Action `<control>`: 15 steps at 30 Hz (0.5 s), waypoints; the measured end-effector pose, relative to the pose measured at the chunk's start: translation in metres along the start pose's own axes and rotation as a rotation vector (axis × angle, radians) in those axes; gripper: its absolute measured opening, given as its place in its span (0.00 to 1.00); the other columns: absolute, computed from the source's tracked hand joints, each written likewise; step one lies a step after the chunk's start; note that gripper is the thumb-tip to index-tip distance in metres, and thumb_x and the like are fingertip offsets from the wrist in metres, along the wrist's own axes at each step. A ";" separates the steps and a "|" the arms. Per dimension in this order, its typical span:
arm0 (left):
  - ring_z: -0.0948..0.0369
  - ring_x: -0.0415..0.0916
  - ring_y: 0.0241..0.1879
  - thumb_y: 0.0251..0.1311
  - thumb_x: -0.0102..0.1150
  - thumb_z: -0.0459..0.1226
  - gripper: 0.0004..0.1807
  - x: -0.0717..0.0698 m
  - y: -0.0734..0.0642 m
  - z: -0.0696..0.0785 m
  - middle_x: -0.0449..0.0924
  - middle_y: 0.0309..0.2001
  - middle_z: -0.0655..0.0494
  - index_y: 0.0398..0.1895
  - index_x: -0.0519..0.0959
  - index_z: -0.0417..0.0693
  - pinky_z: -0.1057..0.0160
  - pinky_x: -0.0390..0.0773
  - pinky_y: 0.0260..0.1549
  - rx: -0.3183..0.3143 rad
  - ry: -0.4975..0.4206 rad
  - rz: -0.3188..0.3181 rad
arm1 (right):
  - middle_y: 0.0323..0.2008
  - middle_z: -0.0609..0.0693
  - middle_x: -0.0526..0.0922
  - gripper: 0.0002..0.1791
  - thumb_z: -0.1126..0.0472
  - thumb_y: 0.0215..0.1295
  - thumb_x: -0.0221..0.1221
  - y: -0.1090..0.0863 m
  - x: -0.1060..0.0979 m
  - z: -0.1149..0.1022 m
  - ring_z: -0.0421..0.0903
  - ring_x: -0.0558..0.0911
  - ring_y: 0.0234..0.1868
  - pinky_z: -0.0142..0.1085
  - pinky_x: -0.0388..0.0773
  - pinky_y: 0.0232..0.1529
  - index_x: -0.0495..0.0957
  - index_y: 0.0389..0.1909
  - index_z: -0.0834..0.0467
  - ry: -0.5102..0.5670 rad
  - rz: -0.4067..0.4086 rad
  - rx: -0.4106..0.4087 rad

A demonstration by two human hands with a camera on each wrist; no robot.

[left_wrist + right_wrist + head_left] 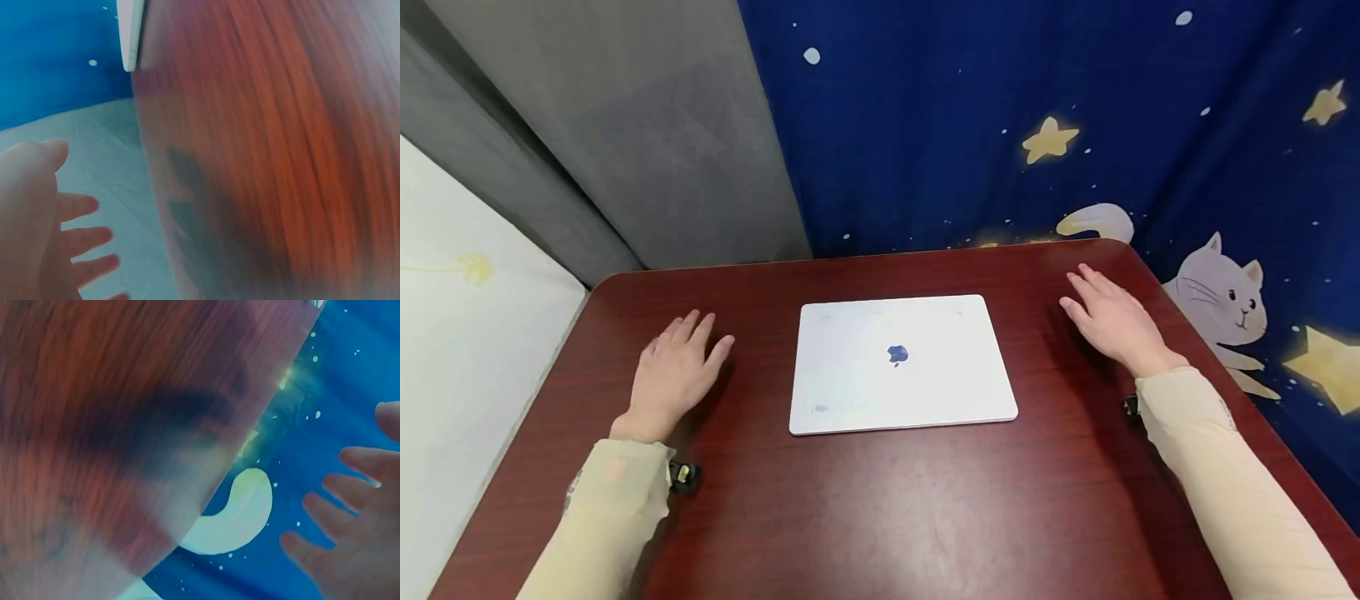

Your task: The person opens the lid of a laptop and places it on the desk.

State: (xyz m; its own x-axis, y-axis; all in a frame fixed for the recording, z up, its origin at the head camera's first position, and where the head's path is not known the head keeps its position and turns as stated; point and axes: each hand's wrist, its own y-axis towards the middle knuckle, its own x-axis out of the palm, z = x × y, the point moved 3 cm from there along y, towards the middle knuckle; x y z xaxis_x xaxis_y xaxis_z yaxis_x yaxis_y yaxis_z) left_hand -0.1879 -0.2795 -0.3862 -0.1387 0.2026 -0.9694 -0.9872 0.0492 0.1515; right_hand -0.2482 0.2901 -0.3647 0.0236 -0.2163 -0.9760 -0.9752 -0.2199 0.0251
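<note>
A closed white laptop (850,375) with a dark apple logo lies flat at the middle of the table. To its left is my left hand (673,375), fingers extended and thumb apart, holding nothing. My right hand (1112,321) is to the right of the laptop, near the table's far right corner, also empty with its fingers stretched out. In the left wrist view the left hand (37,225) shows spread fingers, and the laptop's edge (130,37) appears at the top. The right wrist view shows the right hand (356,519) with fingers apart.
The dark red wooden table (895,517) has rounded far corners. Behind it hang a grey curtain (692,150) and a blue curtain (925,125) with stars and a cat. A white surface (467,350) borders the table's left side.
</note>
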 end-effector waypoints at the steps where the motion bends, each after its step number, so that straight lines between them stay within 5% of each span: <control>1: 0.42 0.53 0.61 0.62 0.31 0.59 0.36 0.000 0.000 0.004 0.56 0.63 0.40 0.64 0.60 0.43 0.38 0.53 0.53 0.004 -0.018 0.015 | 0.67 0.61 0.49 0.35 0.42 0.68 0.36 0.000 0.001 -0.001 0.59 0.49 0.66 0.55 0.45 0.61 0.52 0.67 0.61 0.020 0.020 -0.011; 7: 0.46 0.64 0.54 0.61 0.39 0.57 0.31 0.002 -0.007 0.023 0.67 0.57 0.44 0.60 0.66 0.48 0.39 0.65 0.43 -0.018 -0.154 0.013 | 0.59 0.59 0.66 0.29 0.43 0.66 0.41 0.000 0.007 -0.016 0.58 0.64 0.59 0.54 0.57 0.56 0.63 0.62 0.56 0.096 0.092 -0.063; 15: 0.48 0.63 0.57 0.61 0.41 0.56 0.29 0.014 -0.020 0.039 0.68 0.58 0.48 0.60 0.68 0.51 0.44 0.63 0.50 -0.055 -0.353 -0.009 | 0.54 0.52 0.73 0.25 0.45 0.66 0.45 0.001 0.018 -0.040 0.52 0.71 0.55 0.49 0.62 0.54 0.68 0.59 0.53 0.223 0.150 -0.132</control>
State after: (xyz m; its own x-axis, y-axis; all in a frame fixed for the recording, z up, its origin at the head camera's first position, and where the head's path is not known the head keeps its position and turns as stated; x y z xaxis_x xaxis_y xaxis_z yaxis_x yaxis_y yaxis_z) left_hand -0.1674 -0.2399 -0.3950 -0.1035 0.5281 -0.8429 -0.9924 0.0021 0.1232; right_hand -0.2401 0.2479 -0.3738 -0.0561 -0.4562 -0.8881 -0.9346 -0.2889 0.2074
